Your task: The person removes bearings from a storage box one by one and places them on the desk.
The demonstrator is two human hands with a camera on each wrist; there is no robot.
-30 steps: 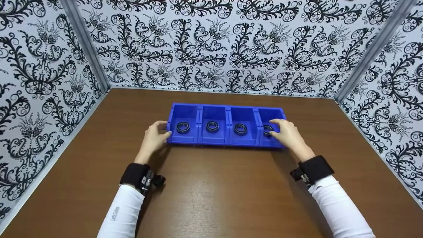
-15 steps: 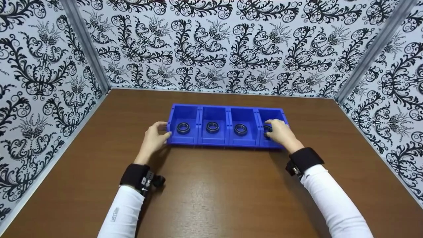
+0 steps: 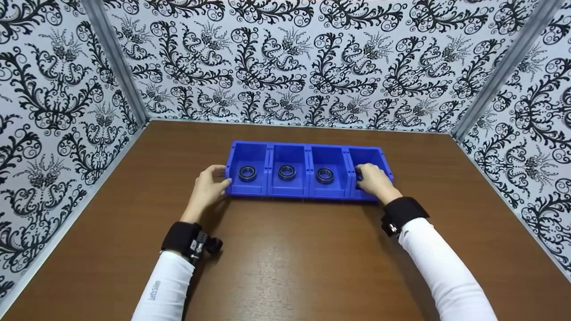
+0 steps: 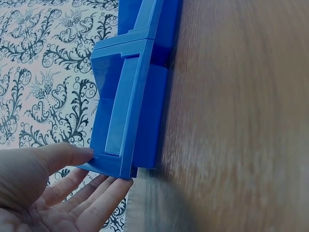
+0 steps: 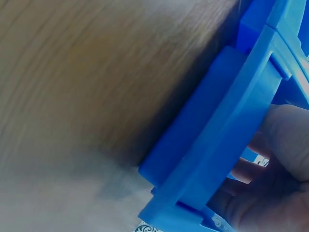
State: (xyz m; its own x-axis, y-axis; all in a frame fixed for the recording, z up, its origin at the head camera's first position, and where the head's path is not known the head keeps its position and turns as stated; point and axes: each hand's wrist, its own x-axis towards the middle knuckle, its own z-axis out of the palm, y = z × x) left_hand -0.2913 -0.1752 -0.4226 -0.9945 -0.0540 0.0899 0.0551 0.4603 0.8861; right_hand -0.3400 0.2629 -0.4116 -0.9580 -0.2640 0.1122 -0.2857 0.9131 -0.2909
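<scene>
A blue bin (image 3: 285,192) with several compartments in a row lies on the table, dark ring-shaped bearings inside. One bearing (image 3: 247,173) sits in the leftmost compartment, another bearing (image 3: 287,172) beside it, and a third bearing (image 3: 324,175) further right. My left hand (image 3: 208,187) grips the bin's left end wall, thumb (image 4: 72,153) on the near side and fingers underneath in the left wrist view. My right hand (image 3: 375,182) reaches into the rightmost compartment, its fingers and thumb about a bearing (image 3: 358,175) that they mostly cover. That bearing is hidden in the right wrist view.
The brown wooden table (image 3: 285,258) extends around the bin on all sides. Patterned wall panels (image 3: 285,67) stand behind it and at both sides, with grey metal posts (image 3: 117,62) at the corners.
My right hand has moved left and deeper into the rightmost compartment, its fingers drawing in around the bearing, which is now mostly covered. The left hand has stayed on the bin's end.
</scene>
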